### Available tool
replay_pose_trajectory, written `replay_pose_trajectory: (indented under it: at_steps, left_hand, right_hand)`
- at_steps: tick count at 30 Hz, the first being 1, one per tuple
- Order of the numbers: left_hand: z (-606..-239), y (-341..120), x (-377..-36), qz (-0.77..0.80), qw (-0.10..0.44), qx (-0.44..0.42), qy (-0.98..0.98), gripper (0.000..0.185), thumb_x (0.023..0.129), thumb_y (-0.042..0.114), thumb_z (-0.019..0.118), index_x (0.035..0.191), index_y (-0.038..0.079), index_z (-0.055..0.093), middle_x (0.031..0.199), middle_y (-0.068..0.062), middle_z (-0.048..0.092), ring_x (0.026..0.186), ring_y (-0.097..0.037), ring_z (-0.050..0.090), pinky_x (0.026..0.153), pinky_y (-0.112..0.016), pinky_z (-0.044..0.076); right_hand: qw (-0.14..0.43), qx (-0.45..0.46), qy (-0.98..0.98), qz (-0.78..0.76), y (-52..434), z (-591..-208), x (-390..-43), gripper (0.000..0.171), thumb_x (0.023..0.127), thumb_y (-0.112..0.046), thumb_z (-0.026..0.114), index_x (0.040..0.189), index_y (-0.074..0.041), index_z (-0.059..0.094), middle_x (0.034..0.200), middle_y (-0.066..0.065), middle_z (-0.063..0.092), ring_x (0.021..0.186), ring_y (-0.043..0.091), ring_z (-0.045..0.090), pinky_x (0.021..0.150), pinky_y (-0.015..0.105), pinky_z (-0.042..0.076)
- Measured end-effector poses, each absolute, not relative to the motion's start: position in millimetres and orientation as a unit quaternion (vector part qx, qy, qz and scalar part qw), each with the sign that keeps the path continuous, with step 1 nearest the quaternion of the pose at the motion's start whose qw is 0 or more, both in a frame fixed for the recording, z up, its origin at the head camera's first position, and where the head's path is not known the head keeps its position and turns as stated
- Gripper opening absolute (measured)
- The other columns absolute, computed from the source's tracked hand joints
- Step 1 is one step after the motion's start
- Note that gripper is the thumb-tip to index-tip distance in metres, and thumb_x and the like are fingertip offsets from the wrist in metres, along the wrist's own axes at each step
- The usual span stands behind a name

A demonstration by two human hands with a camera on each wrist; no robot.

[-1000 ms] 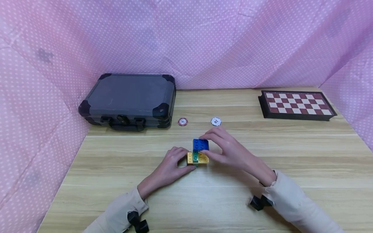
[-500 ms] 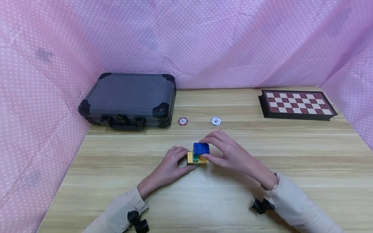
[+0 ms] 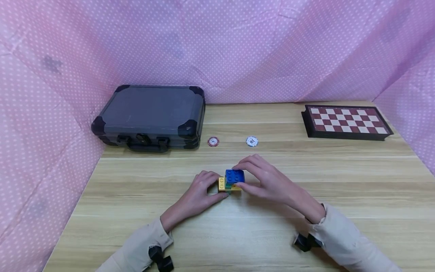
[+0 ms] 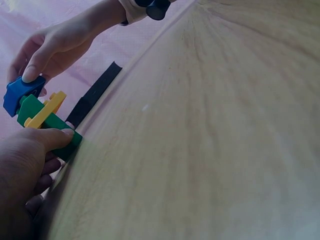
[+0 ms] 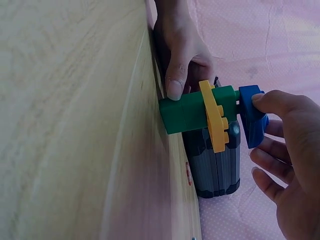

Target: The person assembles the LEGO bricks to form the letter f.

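A small brick stack stands mid-table: green bricks (image 5: 192, 111) at the base, a yellow plate (image 3: 222, 184) across them, and a blue brick (image 3: 234, 176) on top. My left hand (image 3: 213, 186) grips the green base from the left, with its thumb on the front face. My right hand (image 3: 242, 176) pinches the blue brick between thumb and fingers. In the right wrist view the blue brick (image 5: 252, 122) sits against the upper green piece above the yellow plate (image 5: 215, 117). The left wrist view shows the blue brick (image 4: 20, 92) under my right hand (image 4: 45, 50).
A dark grey case (image 3: 149, 113) lies at the back left and a red-and-white chessboard (image 3: 346, 121) at the back right. A red chip (image 3: 213, 142) and a white chip (image 3: 252, 141) lie just beyond the stack. Pink dotted cloth walls in the wooden table (image 3: 340, 181).
My right hand has brought the blue brick nearer and down onto the top of the stack. The left hand has kept its hold on the base.
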State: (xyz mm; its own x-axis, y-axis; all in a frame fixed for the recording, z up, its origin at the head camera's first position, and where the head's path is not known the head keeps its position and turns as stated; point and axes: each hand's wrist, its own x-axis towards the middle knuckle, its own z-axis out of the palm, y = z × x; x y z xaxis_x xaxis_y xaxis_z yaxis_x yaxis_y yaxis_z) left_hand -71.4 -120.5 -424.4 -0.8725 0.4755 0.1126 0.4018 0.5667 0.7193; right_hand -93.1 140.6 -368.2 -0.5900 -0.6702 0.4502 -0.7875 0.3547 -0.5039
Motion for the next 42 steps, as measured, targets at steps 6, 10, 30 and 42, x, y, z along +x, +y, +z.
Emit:
replay_pose_trajectory:
  at_steps: [6, 10, 30, 42]
  left_hand:
    - [-424.3, -119.2, -72.1, 0.398, 0.052, 0.244, 0.883, 0.039, 0.09, 0.028, 0.084, 0.123, 0.014, 0.071, 0.118, 0.003, 0.065, 0.112, -0.016, 0.053, 0.098, -0.045, 0.044]
    - [-426.1, -119.9, -72.4, 0.397, 0.046, 0.25, 0.882, 0.038, 0.089, 0.028, 0.084, 0.122, 0.013, 0.071, 0.118, 0.003, 0.066, 0.112, -0.016, 0.053, 0.097, -0.045, 0.044]
    - [-423.8, -120.7, -71.7, 0.399, 0.04, 0.252, 0.881, 0.039, 0.088, 0.025, 0.085, 0.122, 0.012, 0.071, 0.117, 0.002, 0.067, 0.112, -0.016, 0.053, 0.1, -0.046, 0.043]
    - [-424.6, -120.9, -71.8, 0.399, 0.037, 0.254, 0.88, 0.037, 0.089, 0.026, 0.085, 0.121, 0.014, 0.071, 0.116, 0.003, 0.067, 0.11, -0.016, 0.054, 0.098, -0.045, 0.044]
  right_hand:
    - [0.072, 0.44, -0.826, 0.344, 140.9, -364.9, -91.1, 0.041, 0.089, -0.015, 0.083, 0.125, -0.007, 0.067, 0.121, 0.003, 0.066, 0.111, 0.018, 0.059, 0.091, 0.041, 0.055]
    - [0.078, 0.452, -0.821, 0.339, 140.7, -362.9, -92.4, 0.04, 0.089, -0.014, 0.083, 0.125, -0.006, 0.067, 0.121, 0.003, 0.067, 0.11, 0.019, 0.06, 0.092, 0.04, 0.054]
    - [0.065, 0.455, -0.823, 0.334, 137.0, -361.1, -94.6, 0.04, 0.088, -0.014, 0.082, 0.126, -0.007, 0.07, 0.119, 0.003, 0.067, 0.109, 0.017, 0.059, 0.09, 0.035, 0.055]
    - [0.06, 0.457, -0.838, 0.292, 137.2, -356.7, -94.2, 0.04, 0.089, -0.021, 0.082, 0.124, -0.006, 0.07, 0.118, 0.006, 0.072, 0.109, 0.021, 0.066, 0.094, 0.044, 0.055]
